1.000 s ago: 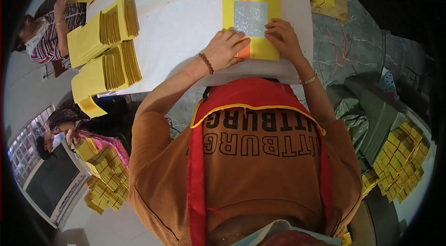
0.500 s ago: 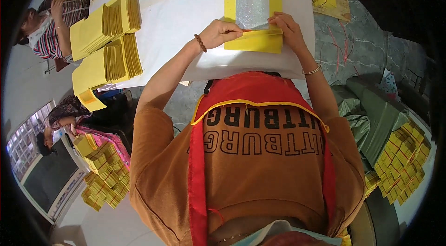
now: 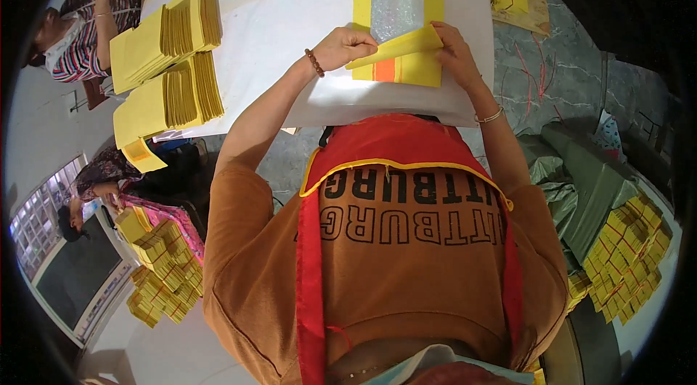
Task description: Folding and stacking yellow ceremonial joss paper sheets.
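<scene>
In front of me on the white table lies a yellow paper sheet (image 3: 433, 3) with orange markings and a silver glittery rectangle (image 3: 396, 14) on its middle. A turned-up yellow paper flap (image 3: 399, 46) slants across the rectangle's lower part, higher on the right. My left hand (image 3: 350, 48) is closed in a pinch at the flap's left end. My right hand (image 3: 455, 54) has its fingers closed at the flap's right end. Beneath the flap, more yellow paper with an orange stripe (image 3: 385, 71) shows. Whether the flap belongs to one sheet or several, I cannot tell.
Stacks of folded yellow paper (image 3: 167, 98) stand on the white table (image 3: 283, 11) to my left. Two people sit at the left, handling yellow paper. Tied yellow bundles (image 3: 628, 258) are piled at lower right. Red strings (image 3: 541, 73) lie on the grey floor.
The flap has gone from nearly level to slanted, its right end raised with my right hand. The orange stripe below it has come into view. My left hand stays at the left end.
</scene>
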The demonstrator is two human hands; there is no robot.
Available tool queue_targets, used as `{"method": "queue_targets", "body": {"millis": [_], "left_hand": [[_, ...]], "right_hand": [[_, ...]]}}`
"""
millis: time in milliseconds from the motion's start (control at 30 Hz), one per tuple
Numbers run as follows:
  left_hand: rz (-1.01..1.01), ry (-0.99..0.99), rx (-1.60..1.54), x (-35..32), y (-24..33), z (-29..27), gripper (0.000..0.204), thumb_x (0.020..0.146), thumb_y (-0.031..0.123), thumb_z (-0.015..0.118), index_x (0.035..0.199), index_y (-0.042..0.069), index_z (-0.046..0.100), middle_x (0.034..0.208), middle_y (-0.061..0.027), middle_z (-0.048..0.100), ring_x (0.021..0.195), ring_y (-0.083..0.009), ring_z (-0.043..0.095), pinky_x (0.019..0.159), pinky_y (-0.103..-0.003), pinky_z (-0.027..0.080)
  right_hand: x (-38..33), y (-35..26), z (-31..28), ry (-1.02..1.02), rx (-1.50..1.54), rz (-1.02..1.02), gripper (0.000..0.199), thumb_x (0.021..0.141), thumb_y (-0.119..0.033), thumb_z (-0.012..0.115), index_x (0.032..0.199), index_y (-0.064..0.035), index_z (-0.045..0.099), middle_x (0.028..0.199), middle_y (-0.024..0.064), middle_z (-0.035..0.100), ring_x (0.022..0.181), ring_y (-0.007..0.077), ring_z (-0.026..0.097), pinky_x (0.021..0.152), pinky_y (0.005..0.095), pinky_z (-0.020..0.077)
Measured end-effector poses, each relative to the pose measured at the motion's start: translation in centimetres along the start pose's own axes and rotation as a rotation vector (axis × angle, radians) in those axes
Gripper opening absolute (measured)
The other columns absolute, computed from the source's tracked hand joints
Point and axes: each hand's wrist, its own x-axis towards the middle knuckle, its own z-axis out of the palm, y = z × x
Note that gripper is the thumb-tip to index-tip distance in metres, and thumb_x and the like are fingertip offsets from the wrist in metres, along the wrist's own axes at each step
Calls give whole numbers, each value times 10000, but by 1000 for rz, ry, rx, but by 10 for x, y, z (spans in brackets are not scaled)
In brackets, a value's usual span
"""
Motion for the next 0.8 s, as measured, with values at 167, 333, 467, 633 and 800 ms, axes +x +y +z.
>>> {"method": "queue_targets", "body": {"millis": [167,333,467,633,800], "left_hand": [[-16,-22,59,-10,19,-4,289,817,233,647,1043,53,653,913,-76,655,911,-131,577,801,-280,454],[441,229,686,-12,-1,-10,416,802,261,648,1183,107,581,1176,-83,564,1184,-267,420,963,-405,341],[518,353,833,-15,12,-9,312,826,176,589,1133,122,598,1130,-72,586,1077,-271,503,895,-391,381],[508,321,698,-27,10,1,196,883,156,519,1050,85,595,1019,-92,608,959,-280,554,812,-366,421],[-1,503,285,-4,0,12,245,910,230,502,892,-9,551,737,-179,602,637,-327,578,586,-385,457]], "right_hand": [[1,11,-3,-87,-206,-164,249,765,-114,664,997,-32,623,1077,116,602,1156,281,467,992,377,342],[1,7,12,109,296,290,256,779,-108,652,1028,-60,615,1038,85,618,1144,268,481,937,368,387],[9,-25,-4,83,372,456,237,792,-98,640,1026,-77,609,1012,57,630,1090,266,521,922,363,371],[1,-40,-17,-59,-228,-172,180,814,-122,627,986,-76,601,1005,91,633,996,254,564,903,351,312],[3,-23,-5,1,-189,235,276,819,-197,632,1046,-47,582,899,105,645,797,202,603,723,328,412]]}}
